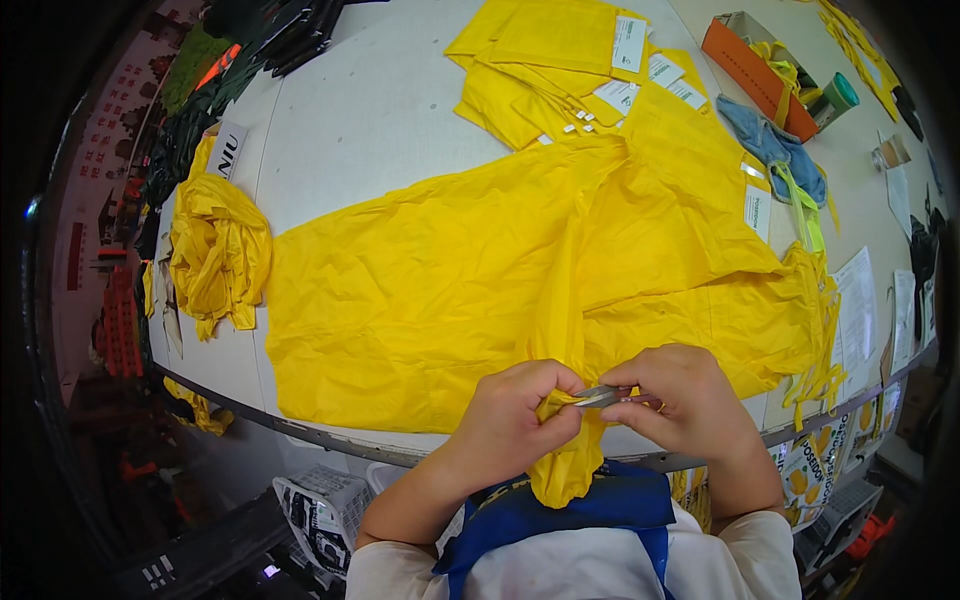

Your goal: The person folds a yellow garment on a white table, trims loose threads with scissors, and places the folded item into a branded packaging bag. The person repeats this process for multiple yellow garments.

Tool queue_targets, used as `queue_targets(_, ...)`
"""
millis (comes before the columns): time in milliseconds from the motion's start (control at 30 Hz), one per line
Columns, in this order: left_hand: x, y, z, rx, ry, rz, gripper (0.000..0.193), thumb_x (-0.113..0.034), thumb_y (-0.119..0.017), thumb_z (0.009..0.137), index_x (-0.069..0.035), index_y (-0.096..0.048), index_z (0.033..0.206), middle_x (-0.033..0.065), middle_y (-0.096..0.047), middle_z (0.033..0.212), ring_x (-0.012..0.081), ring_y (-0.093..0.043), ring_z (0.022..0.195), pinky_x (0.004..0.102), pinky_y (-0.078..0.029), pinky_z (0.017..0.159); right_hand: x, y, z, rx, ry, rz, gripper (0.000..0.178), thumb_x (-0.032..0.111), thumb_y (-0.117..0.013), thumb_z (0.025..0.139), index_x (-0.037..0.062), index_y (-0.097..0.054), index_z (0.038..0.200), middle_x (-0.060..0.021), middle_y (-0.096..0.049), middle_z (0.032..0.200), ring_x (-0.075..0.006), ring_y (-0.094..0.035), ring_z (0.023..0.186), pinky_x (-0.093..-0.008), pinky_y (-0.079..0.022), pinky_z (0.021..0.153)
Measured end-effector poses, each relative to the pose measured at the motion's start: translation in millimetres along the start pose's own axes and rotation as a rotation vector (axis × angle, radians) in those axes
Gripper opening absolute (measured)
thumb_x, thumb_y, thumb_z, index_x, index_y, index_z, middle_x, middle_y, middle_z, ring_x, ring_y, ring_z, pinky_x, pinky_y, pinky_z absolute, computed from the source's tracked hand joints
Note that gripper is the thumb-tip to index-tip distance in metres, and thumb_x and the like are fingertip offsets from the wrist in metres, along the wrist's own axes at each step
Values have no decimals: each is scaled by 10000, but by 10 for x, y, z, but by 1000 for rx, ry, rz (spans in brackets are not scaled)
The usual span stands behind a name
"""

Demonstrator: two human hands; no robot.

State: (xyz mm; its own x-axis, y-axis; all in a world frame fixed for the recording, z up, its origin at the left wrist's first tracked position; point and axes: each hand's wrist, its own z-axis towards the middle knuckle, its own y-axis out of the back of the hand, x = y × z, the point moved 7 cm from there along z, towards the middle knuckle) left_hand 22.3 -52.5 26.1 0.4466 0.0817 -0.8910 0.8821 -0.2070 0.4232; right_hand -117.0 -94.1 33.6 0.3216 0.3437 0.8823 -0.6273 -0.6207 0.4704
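A large yellow garment (pixel 420 290) of thin, crinkled fabric lies spread over the table, and a narrow part of it hangs over the near edge. My left hand (pixel 512 410) pinches a fold of this fabric between thumb and fingers at the table's front. Opposite it, my right hand (pixel 690 402) is closed on small metal thread snips (pixel 598 397). Their blades point left and meet the fabric at my left fingertips. Whether the blades are apart cannot be made out. The fingers of my right hand partly hide the handle.
Folded yellow garments with white labels (pixel 628 45) are stacked at the far side. A crumpled yellow bundle (pixel 218 250) sits at left. On the right are an orange box (pixel 752 72), a green spool (pixel 840 92), a blue denim cloth (pixel 778 145) and paper sheets (pixel 855 300).
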Motion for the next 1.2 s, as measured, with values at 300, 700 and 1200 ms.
queue_targets(300, 94, 32, -35, -45, 66, -191, 103, -16, -660, 744, -23, -617, 837, 30, -626, 746, 72, -573, 677, 210, -446, 602, -432, -62, -142, -321, -206, 566, 269, 73, -738, 722, 61, -646, 974, -32, -575, 715, -91, -502, 592, -199, -396, 541)
queue_targets(700, 564, 831, -268, -294, 151, -325, 293, 69, -630, 739, -50, -587, 1004, 27, -589, 933, 98, -588, 778, 236, -490, 697, -2933, 1635, -199, -903, -479, -141, 308, 213, -607, 862, 39, -574, 1114, -45, -569, 795, -119, -529, 725, -247, -438, 655)
queue_targets(1200, -59, 759, -266, -474, -479, 282, 359, 144, -596, 680, -48, -658, 976, 79, -608, 741, 170, -568, 615, 259, -446, 562, -245, -1127, 621, 160, 160, 822, 496, 52, -715, 747, 80, -488, 1187, -29, -526, 1067, -149, -504, 986, -271, -402, 865)
